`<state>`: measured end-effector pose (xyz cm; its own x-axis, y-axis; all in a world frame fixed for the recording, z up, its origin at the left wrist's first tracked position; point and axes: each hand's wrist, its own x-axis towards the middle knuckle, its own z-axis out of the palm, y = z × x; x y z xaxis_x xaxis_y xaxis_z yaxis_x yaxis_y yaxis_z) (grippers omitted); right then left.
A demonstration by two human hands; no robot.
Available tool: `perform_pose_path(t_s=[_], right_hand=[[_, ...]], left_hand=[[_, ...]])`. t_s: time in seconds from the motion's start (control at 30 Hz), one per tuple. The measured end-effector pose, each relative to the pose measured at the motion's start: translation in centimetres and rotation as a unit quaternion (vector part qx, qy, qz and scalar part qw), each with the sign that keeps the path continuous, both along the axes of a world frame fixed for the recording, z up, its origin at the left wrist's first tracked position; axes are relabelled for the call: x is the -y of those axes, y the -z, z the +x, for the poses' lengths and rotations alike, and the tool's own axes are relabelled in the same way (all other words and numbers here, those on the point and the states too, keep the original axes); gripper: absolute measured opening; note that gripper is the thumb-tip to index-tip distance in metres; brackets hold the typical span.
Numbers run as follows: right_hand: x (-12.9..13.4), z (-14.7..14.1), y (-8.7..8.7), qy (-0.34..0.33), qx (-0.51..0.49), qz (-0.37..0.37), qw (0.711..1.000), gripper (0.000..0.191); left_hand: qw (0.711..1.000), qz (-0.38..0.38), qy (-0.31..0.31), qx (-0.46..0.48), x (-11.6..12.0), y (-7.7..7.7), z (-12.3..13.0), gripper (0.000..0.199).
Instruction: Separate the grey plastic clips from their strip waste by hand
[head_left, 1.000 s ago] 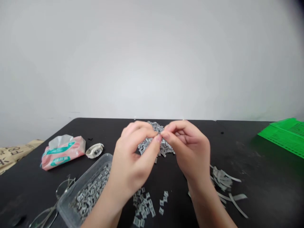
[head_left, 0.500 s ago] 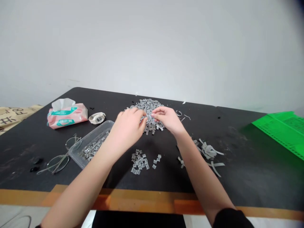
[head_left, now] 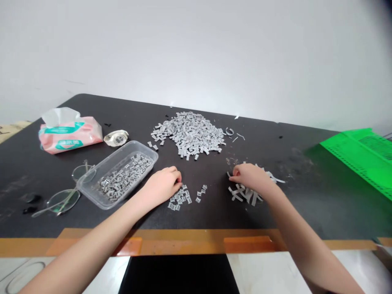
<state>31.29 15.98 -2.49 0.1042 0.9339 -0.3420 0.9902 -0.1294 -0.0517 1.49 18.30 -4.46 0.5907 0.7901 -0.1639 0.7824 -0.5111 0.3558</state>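
Note:
My left hand (head_left: 164, 184) is at a small group of grey clips (head_left: 180, 199) on the black table, its fingers curled down at their upper left edge. What those fingertips hold, if anything, is hidden. Over the pile of pale grey strips (head_left: 245, 194) on the right is my right hand (head_left: 251, 176), fingers bent together; I cannot make out what is between them. A few more clips (head_left: 201, 193) lie between the hands. Farther back rises a large heap of small grey pieces (head_left: 196, 132). A clear plastic box (head_left: 146, 146) with many metallic clips stands left of my left hand.
Eyeglasses (head_left: 63, 201) lie left of the box. Behind them are a watch (head_left: 116, 138) and a pink tissue pack (head_left: 72, 134). A green sheet (head_left: 361, 153) covers the right side. Orange-brown tape (head_left: 183, 241) runs along the front table edge.
Both hands have left the heap at the back. My left hand came down to the small group of clips, and my right hand moved right and nearer to the strips.

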Motion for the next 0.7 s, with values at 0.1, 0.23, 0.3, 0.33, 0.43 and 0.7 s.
perform_pose_path(t_s=[0.1, 0.23, 0.3, 0.33, 0.43, 0.7], right_hand=[[0.6, -0.1, 1.3, -0.014, -0.049, 0.033, 0.998, 0.017], [1.3, -2.1, 1.2, -0.011, -0.244, 0.126, 0.961, 0.014], [1.5, -3.8, 0.7, -0.005, -0.334, 0.128, 0.934, 0.014], [1.5, -4.7, 0.5, -0.013, -0.367, 0.121, 0.922, 0.014], [1.5, -6.9, 0.5, -0.049, -0.441, 0.079, 0.893, 0.013], [3.1, -7.5, -1.1, -0.040, -0.574, 0.023, 0.818, 0.009]], left_hand=[[1.000, -0.002, -0.007, 0.021, 0.0, 0.2, 0.3, 0.017], [1.000, -0.010, 0.000, 0.023, 0.5, 0.2, 0.2, 0.018], [1.000, -0.002, 0.009, 0.011, 0.7, 0.2, 0.3, 0.017], [1.000, 0.004, 0.012, 0.007, 0.8, 0.3, 0.4, 0.016], [1.000, 0.022, 0.014, -0.008, 1.1, 0.4, 0.8, 0.016], [0.975, 0.055, -0.016, 0.216, 3.9, -3.7, 1.1, 0.009]])
